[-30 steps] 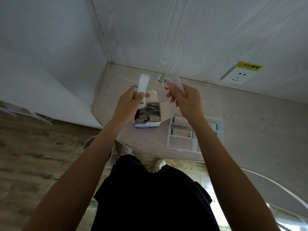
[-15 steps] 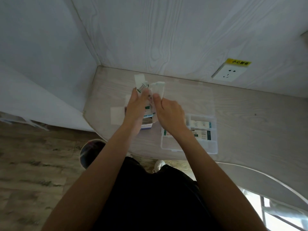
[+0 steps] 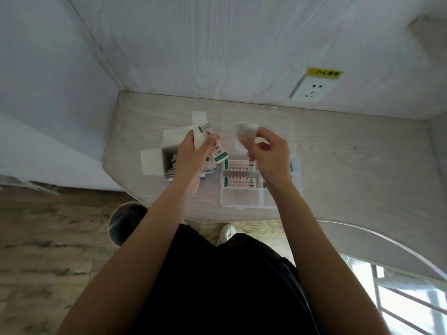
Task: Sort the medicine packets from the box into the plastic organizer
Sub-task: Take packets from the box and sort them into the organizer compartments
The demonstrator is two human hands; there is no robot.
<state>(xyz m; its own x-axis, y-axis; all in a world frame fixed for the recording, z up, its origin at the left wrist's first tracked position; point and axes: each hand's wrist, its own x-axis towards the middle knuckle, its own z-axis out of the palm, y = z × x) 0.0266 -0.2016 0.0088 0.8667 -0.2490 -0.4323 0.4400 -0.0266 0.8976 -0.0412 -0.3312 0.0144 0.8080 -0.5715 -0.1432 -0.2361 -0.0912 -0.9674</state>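
Note:
An open white cardboard box (image 3: 154, 160) with several medicine packets standing in it sits on the table at the left. Above it my left hand (image 3: 191, 158) grips a few white packets with green and red print (image 3: 205, 139). To the right lies the clear plastic organizer (image 3: 242, 201), its lid folded back toward the wall; two packets (image 3: 239, 174) fill its left compartments. My right hand (image 3: 268, 153) hovers over the organizer and pinches one pale, blurred packet (image 3: 245, 130) between fingertips.
The light wood table (image 3: 362, 170) fits into a corner of white walls. A wall socket (image 3: 313, 89) with a yellow label is at the back right. A round bin (image 3: 125, 221) stands on the floor below the table's left edge.
My hands were together over the box; now they have separated. My right hand has pulled one packet away to the right, over the organizer. The camera has shifted slightly.

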